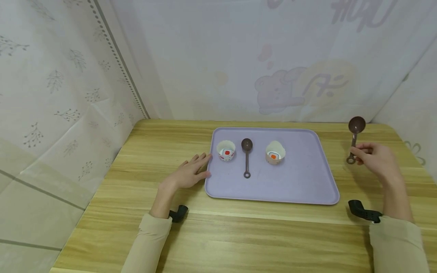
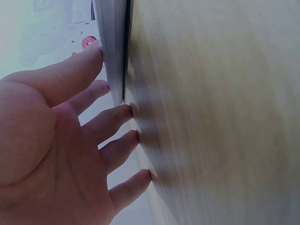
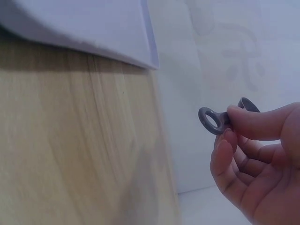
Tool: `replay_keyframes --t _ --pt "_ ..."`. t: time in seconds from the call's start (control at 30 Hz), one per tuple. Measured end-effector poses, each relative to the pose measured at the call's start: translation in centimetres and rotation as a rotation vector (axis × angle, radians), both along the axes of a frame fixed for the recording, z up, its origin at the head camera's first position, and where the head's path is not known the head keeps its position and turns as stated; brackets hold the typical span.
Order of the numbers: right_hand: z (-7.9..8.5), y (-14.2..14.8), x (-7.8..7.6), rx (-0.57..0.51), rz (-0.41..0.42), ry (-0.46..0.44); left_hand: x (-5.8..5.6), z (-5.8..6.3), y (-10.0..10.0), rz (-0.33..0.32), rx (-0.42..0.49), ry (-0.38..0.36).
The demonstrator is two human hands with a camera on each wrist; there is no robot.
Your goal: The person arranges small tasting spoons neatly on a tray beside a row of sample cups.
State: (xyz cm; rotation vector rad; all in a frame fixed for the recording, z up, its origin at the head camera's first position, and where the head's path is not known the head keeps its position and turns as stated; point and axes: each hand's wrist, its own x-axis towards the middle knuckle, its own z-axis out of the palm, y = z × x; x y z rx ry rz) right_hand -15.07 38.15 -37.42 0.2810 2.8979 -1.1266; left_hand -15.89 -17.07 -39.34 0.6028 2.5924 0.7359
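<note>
My right hand (image 1: 379, 161) pinches a brown measuring spoon (image 1: 357, 125) by its handle, right of the tray, with the bowl pointing away from me. In the right wrist view the spoon's ring end (image 3: 211, 121) sticks out past the thumb. At the tray's left edge my left hand (image 1: 186, 174) lies with fingers spread; its thumb touches the rim and other fingertips (image 2: 126, 111) rest on the table. On the lilac tray (image 1: 304, 185) lies a second brown measuring spoon (image 1: 247, 157), between a left paper cup (image 1: 226, 151) and a right paper cup (image 1: 275, 152). Each cup holds a small coloured piece.
The tray sits on a wood-grain table (image 1: 239, 239). A pale printed curtain (image 1: 205, 68) hangs behind the table's far edge, and more patterned cloth (image 1: 61, 106) covers the left side. Black wrist mounts (image 1: 363, 212) show at both sleeves.
</note>
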Motion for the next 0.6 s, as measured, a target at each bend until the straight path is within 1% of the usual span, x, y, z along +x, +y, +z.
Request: replay_keyframes --t 0.2,0.43,0.6 --pt "0.3 -0.7 -0.1 0.003 0.020 0.026 0.0 0.1 0.0 -0.001 0.004 -0.003" --pt "0.4 -1.6 -0.3 -0.039 0.052 0.057 0.0 0.1 0.0 -0.002 -0.001 -0.003" --pt "0.3 -2.2 -0.4 -0.036 0.069 0.072 0.0 0.1 0.0 0.000 -0.004 -0.005"
